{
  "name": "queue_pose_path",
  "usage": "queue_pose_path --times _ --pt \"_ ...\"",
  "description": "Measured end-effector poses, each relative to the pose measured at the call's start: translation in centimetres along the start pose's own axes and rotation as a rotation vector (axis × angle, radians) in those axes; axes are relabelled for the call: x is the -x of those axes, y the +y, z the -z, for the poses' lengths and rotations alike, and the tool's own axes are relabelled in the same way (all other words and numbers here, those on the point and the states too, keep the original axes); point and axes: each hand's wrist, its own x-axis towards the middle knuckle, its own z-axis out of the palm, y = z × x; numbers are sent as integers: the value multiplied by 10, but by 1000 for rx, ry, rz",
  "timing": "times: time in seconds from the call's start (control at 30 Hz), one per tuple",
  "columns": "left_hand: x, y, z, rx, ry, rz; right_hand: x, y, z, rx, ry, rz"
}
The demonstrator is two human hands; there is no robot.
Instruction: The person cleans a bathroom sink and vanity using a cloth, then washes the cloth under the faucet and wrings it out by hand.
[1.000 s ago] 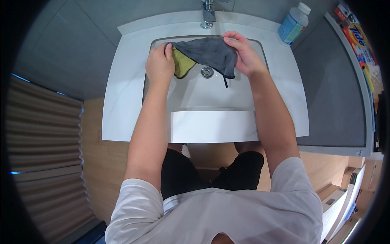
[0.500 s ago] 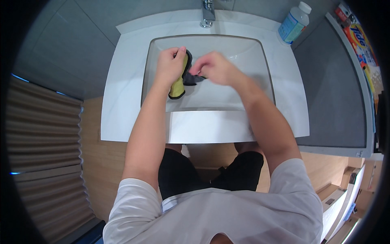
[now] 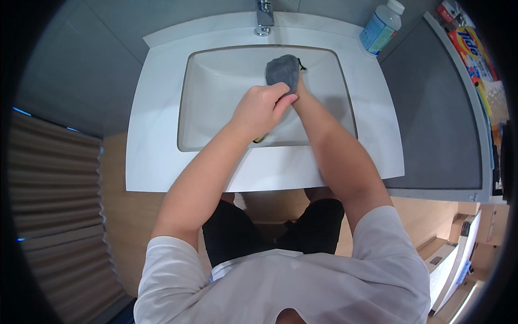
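Observation:
A grey piece of fabric [image 3: 282, 71] covers most of my right hand [image 3: 300, 90] over the back of the sink. Whether that hand is inside the fabric or behind it I cannot tell; its fingers are hidden and only the wrist shows. My left hand [image 3: 263, 108] is closed, thumb against fingers, on the fabric's near edge beside the right wrist. A bit of yellow-green cloth with black edging [image 3: 260, 139] shows below my left hand, and a dark-edged scrap of it pokes out right of the grey part.
Both hands are over the white basin [image 3: 210, 129], set in a white counter [image 3: 154, 119]. A chrome tap [image 3: 264, 19] stands behind it. At the back right is a clear bottle [image 3: 380, 28] with a white cap. A grey cabinet [image 3: 440, 119] with packages stands to the right.
The cloth has moved right and now shows mostly its grey part, over my right hand. My left hand has shifted right and nearer, to the right wrist.

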Motion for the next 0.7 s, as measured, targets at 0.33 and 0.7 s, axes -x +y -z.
queue_pose_path --times 0.33,0.7 --pt "-3 -8 39 96 163 -38 4 -105 39 -1201 -250 -151" --pt "-14 -16 29 -251 331 -91 24 -75 19 -263 73 -36"
